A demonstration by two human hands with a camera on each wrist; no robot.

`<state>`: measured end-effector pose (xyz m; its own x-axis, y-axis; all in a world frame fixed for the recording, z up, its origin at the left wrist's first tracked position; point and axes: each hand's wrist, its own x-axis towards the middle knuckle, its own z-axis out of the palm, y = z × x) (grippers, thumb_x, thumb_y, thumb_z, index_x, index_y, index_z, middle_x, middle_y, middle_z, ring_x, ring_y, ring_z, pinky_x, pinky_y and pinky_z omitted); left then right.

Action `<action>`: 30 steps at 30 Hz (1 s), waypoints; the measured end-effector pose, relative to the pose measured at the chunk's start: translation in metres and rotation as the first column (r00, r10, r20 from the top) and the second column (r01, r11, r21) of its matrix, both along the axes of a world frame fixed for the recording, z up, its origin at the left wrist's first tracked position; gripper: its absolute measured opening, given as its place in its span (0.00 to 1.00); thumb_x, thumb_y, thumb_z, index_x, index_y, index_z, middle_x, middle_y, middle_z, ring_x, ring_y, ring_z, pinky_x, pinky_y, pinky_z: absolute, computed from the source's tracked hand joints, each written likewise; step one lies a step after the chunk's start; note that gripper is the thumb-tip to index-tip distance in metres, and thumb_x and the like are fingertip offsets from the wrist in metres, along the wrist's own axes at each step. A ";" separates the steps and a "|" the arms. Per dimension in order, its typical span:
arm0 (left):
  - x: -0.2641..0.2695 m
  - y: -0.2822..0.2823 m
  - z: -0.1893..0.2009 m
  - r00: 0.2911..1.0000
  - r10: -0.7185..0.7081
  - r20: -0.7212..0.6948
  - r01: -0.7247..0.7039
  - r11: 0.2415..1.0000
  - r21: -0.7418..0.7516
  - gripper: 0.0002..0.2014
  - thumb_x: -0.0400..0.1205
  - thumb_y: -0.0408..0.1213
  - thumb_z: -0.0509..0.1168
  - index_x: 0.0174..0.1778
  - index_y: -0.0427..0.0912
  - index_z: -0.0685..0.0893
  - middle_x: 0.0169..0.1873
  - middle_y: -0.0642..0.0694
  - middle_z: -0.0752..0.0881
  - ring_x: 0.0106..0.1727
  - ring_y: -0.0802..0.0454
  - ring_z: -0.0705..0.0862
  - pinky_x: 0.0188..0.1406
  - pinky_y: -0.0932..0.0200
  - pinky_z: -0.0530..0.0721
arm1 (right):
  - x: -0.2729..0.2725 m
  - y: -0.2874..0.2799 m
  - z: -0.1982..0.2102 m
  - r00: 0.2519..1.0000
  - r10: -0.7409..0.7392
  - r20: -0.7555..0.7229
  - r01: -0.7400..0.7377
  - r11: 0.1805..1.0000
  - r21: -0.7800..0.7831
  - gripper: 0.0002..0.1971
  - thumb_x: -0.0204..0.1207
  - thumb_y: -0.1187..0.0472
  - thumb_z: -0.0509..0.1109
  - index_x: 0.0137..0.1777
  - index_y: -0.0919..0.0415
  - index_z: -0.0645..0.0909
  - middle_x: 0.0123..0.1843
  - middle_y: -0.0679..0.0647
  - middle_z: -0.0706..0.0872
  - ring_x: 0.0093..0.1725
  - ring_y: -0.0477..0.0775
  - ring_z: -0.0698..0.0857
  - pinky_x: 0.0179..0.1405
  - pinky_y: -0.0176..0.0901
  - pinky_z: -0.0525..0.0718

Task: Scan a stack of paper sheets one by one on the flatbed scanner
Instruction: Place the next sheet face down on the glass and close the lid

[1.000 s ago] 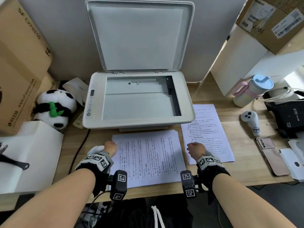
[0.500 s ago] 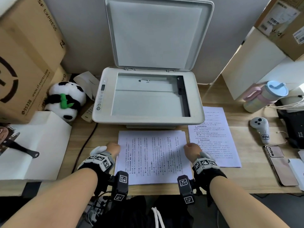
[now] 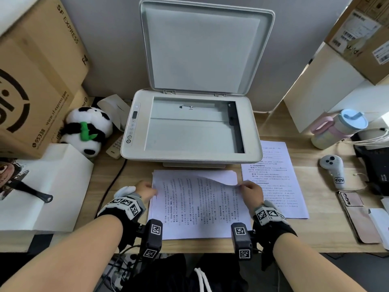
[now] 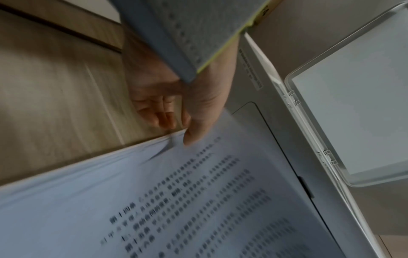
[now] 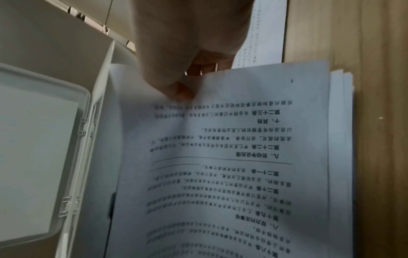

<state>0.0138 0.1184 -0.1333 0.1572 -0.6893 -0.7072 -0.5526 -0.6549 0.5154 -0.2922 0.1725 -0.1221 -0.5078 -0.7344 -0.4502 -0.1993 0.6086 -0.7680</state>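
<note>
- Hands at both side edges of paper stack on worktop, just in front of flatbed scanner.
- right hand pinches top sheet at its right edge, thumb over, fingers under; far right corner lifts and curls, likely to peel one sheet off.
- left hand has thumb on stack's left edge, fingers curled beside it; reads as a grip on the edge to steady the pile.
- Scanner lid stands open, glass bare, ready for a sheet.
- loose printed sheet lies right of stack, probably already scanned.
</note>
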 end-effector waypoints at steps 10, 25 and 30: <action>0.008 -0.039 0.074 0.878 -0.145 -0.456 0.188 0.981 0.051 0.03 0.81 0.34 0.66 0.44 0.40 0.84 0.14 0.55 0.67 0.14 0.61 0.62 0.14 0.71 0.58 | -0.030 -0.029 0.055 0.970 -0.228 0.089 0.244 0.934 -0.260 0.13 0.72 0.72 0.61 0.28 0.60 0.71 0.26 0.54 0.64 0.30 0.52 0.60 0.29 0.41 0.57; 0.005 -0.129 0.191 0.696 0.025 -0.718 -0.387 0.855 -0.345 0.24 0.84 0.56 0.53 0.40 0.41 0.85 0.28 0.51 0.90 0.24 0.59 0.81 0.22 0.66 0.70 | -0.013 -0.121 0.157 0.948 -0.052 0.315 0.242 0.760 -0.603 0.19 0.75 0.73 0.59 0.30 0.54 0.84 0.23 0.45 0.81 0.27 0.45 0.75 0.27 0.33 0.72; 0.018 -0.136 0.167 0.813 0.082 -0.576 -0.359 0.850 -0.386 0.11 0.78 0.46 0.68 0.38 0.43 0.90 0.27 0.54 0.86 0.32 0.56 0.82 0.24 0.71 0.77 | -0.010 -0.121 0.142 0.888 0.018 0.459 0.233 0.844 -0.483 0.14 0.80 0.62 0.54 0.40 0.57 0.81 0.37 0.47 0.88 0.41 0.46 0.82 0.37 0.37 0.77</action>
